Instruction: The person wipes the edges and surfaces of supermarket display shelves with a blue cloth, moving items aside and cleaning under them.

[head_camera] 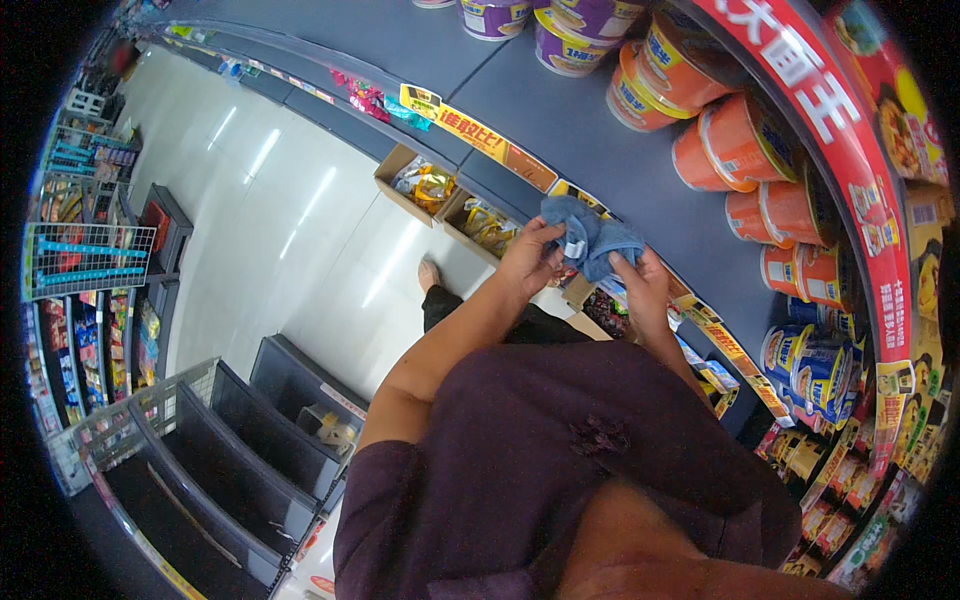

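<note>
A crumpled blue cloth [592,236] with a small white tag is held between my two hands, close to the front edge of a dark grey store shelf [517,97]. My left hand [532,255] pinches its left end with thumb and fingers. At the other end, my right hand [643,283] grips the cloth with the thumb on top. Orange instant noodle tubs [739,142] stand stacked towards the back of the shelf, on the right. Purple tubs [574,45] are at the top, and blue tubs [810,364] sit lower right.
Open cardboard boxes of yellow packets [484,225] are below the shelf edge. A promotional strip [480,131] runs along that edge. A red sign band [847,150] curves above the tubs. Behind on the left are a dark shelf unit [232,442], a pale floor [300,202] and a wire rack [90,259].
</note>
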Available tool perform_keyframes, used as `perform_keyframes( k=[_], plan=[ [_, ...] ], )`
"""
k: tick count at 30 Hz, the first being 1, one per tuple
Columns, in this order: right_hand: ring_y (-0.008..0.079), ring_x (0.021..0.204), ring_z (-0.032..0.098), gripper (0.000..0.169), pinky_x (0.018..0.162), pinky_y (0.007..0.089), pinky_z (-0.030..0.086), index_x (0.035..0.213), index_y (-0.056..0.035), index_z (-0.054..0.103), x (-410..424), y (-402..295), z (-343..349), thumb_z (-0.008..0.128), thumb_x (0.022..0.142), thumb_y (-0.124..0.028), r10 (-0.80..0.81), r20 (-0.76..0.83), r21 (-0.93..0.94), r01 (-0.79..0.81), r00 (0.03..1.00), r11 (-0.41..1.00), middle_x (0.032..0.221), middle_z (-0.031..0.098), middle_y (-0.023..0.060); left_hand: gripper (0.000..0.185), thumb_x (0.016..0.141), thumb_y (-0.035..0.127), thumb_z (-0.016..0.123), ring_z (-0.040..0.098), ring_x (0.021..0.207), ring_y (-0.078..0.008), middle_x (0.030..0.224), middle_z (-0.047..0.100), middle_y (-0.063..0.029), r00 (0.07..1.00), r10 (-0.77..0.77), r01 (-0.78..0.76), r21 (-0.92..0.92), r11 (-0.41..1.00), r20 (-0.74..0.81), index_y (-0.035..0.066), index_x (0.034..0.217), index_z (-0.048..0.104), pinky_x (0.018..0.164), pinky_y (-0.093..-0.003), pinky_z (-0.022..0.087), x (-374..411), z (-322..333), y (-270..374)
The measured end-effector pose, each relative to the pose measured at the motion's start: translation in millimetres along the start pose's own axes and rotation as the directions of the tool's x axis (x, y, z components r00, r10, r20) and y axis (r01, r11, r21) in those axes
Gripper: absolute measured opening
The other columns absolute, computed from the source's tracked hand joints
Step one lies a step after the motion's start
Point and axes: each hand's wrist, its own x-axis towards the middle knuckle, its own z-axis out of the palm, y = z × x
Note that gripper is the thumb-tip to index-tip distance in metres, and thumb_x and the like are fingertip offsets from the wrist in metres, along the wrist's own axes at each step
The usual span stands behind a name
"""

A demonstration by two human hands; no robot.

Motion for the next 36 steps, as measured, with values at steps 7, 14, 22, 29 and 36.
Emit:
perform_keyframes(
  k=[7,14,22,29,36],
  plan=[
    [0.0160,0.107,0.064,0.034,0.096,0.0323,0.051,0.127,0.0017,0.058,48.8,-2.6,90.7,0.066,0.094,0.000,-0.041,0.129,-0.009,0.043,0.991,0.999,0.116,0.067,0.0080,0.022,0.095,0.005,0.063,0.066,0.101,-0.0197,0.111,0.065,-0.0035,0.993,0.112,-0.114,-0.062,0.992,-0.035,0.012,0.115,0.057,0.086,-0.0333,0.057,-10.5,-12.3,101.2],
    [0.0154,0.106,0.064,0.033,0.096,0.0310,0.050,0.126,0.0022,0.059,109.6,-8.9,201.9,0.065,0.093,0.001,-0.055,0.200,-0.008,0.058,0.978,0.998,0.116,0.068,0.0079,0.032,0.092,0.006,0.068,0.062,0.101,-0.0190,0.113,0.063,-0.0035,0.975,0.211,-0.218,-0.107,0.970,-0.073,0.014,0.121,0.057,0.084,-0.0298,0.054,-4.3,-44.9,206.3],
    [0.0109,0.089,0.065,0.026,0.082,0.0269,0.053,0.112,0.0018,0.065,170.8,-9.1,303.6,0.074,0.089,-0.005,-0.053,0.093,-0.048,0.058,0.994,0.997,0.100,0.071,0.0042,0.052,0.090,-0.002,0.067,0.059,0.107,-0.0235,0.117,0.057,-0.0089,0.939,0.248,-0.305,-0.241,0.921,-0.240,0.011,0.134,0.044,0.093,-0.0352,0.051,5.2,-61.3,299.7],
    [0.0110,0.090,0.064,0.022,0.084,0.0285,0.051,0.111,0.0000,0.066,152.6,-10.0,280.0,0.071,0.090,-0.004,-0.077,-0.037,-0.187,0.069,0.996,0.980,0.101,0.070,0.0027,0.042,0.090,-0.005,0.063,0.061,0.104,-0.0243,0.115,0.058,-0.0084,0.980,0.136,-0.172,-0.277,0.945,-0.146,0.009,0.127,0.047,0.096,-0.0371,0.053,7.5,-53.0,282.7],
    [0.0130,0.088,0.065,0.020,0.081,0.0282,0.052,0.111,-0.0012,0.068,98.2,-14.3,231.8,0.068,0.092,-0.005,-0.038,-0.176,-0.146,0.012,0.984,0.989,0.100,0.070,0.0038,0.036,0.092,-0.003,0.062,0.062,0.109,-0.0207,0.117,0.062,-0.0062,0.999,-0.053,0.053,-0.020,0.998,-0.010,0.009,0.125,0.054,0.096,-0.0335,0.053,2.0,-47.1,236.5]
  ],
)
